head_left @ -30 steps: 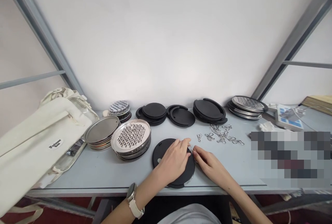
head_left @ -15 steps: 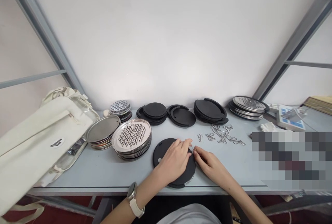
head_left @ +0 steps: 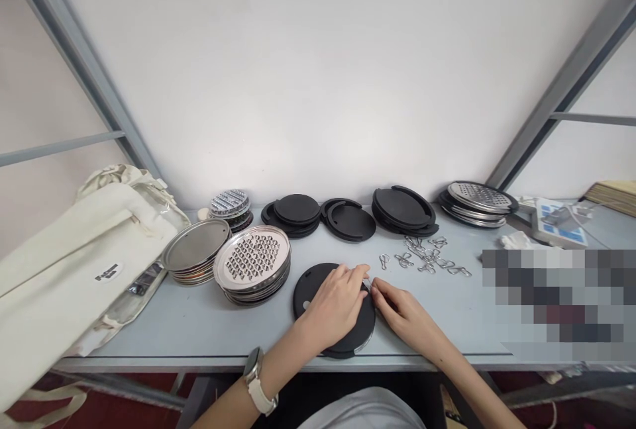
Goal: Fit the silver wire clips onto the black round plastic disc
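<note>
Two hands, low middle of the frame: left hand (head_left: 334, 306) on top of a round black disc (head_left: 311, 285), hard to tell if gripping; right hand (head_left: 405, 316) in a pinch on a shiny bit of wire (head_left: 368, 283) at the disc's right edge. Metal clips (head_left: 430, 257) right of the middle.

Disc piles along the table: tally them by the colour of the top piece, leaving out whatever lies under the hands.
Silver-topped piles: 4 (three on the left, one at the back right)
Black-topped piles: 3 (all along the back)
Total: 7
</note>
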A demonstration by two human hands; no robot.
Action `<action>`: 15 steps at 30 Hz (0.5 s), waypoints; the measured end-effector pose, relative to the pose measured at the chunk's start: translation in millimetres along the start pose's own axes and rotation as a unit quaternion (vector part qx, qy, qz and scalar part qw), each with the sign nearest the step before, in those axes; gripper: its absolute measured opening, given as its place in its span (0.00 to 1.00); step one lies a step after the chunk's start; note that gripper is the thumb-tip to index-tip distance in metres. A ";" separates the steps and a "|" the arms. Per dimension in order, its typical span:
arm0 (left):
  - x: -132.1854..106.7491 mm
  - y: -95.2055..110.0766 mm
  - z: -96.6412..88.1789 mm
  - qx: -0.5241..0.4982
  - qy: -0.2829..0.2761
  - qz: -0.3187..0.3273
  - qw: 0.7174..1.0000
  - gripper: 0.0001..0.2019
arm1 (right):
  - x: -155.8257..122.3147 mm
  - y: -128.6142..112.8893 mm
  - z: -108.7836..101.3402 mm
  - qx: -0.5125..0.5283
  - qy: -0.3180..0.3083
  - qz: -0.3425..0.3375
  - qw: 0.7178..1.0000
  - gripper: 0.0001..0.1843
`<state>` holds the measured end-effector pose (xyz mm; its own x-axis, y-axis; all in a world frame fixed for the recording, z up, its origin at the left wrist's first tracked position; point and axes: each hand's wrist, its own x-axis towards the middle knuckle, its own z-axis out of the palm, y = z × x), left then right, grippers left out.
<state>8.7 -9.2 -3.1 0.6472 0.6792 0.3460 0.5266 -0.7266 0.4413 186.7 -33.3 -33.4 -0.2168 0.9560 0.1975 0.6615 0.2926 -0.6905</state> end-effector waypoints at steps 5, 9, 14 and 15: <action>-0.5 0.2 -0.8 -0.005 0.000 -0.004 1.000 0.19 | 0.6 -0.1 0.3 0.000 -0.002 0.002 1.000 0.16; -0.6 -0.6 1.0 -0.002 0.005 -0.004 1.000 0.19 | 0.6 -0.1 0.6 0.001 0.002 0.004 1.000 0.16; -0.4 -0.6 1.4 0.005 0.005 0.001 1.000 0.19 | 0.1 0.5 0.6 -0.003 -0.008 0.007 1.000 0.17; -0.4 -0.5 1.0 0.005 0.003 0.001 1.000 0.19 | 0.2 0.7 0.6 -0.002 -0.009 0.007 1.000 0.17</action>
<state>8.8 -9.2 -4.2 0.6441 0.6790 0.3524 0.5309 -0.7284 0.4331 186.7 -32.9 -34.3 -0.2207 0.9594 0.1754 0.6668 0.2797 -0.6908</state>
